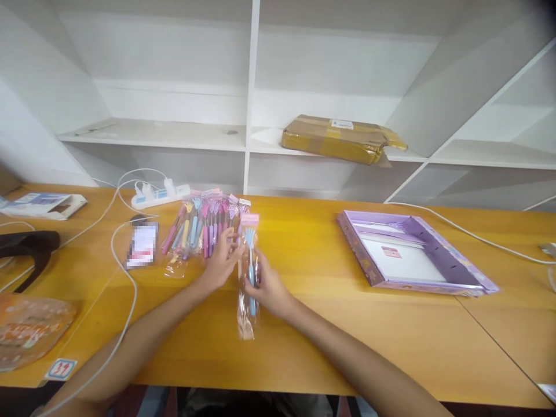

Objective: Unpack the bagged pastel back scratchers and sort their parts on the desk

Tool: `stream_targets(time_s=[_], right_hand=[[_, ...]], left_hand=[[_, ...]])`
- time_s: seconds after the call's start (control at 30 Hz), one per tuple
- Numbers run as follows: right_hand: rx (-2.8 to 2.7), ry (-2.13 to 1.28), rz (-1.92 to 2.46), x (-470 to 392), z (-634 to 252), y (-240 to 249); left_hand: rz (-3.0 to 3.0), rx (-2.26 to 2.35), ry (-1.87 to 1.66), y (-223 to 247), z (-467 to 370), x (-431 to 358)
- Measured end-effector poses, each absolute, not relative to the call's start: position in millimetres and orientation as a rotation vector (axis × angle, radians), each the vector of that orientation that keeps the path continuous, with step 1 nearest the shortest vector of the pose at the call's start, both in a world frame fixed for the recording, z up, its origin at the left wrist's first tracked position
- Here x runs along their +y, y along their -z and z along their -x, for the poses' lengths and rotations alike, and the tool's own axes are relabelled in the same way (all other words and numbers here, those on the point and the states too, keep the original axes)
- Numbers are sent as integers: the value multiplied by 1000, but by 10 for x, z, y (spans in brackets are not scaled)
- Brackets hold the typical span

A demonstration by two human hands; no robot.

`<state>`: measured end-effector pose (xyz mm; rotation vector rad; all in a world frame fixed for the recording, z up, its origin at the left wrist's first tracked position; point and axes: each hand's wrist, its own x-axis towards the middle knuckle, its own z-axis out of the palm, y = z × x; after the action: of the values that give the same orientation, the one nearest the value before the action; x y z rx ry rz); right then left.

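Note:
A light blue back scratcher with a small hand-shaped head lies inside a clear plastic bag with a pink header. My right hand grips it from the right, with the thumb across its handle. At the bag's upper left edge, the fingers of my left hand are curled in and pinch the plastic. Just behind my left hand spreads a row of bagged back scratchers in pink, yellow, blue and purple. Part of that row is hidden by my fingers.
A purple open box holding a purple back scratcher stands on the right. Left are a phone, a white power strip with cables, and an orange pouch. A taped brown parcel rests on the shelf.

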<state>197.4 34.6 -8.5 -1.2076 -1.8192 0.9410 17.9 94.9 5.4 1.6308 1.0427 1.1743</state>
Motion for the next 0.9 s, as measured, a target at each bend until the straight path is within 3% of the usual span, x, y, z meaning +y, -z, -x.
stream_targets(time_s=[0.13,0.23,0.33,0.67,0.9], right_hand=[[-2024,-716,1230,69,-2125,186],[-1967,-400,1265,256,-2373,198],[-1883,-301,1129,473,-2583,211],[-1802,-363,1101,531,-2766,163],[-1840,-668,1162,471,-2675,125]], left_hand=[[-1270,932,-1037,88,-343,827],[-1250,842,-832,177,-391,668],[-1267,720,-566,188,-395,552],[-1331,723,-432,114,-380,564],[-1325,713,-440,145,-380,538]])
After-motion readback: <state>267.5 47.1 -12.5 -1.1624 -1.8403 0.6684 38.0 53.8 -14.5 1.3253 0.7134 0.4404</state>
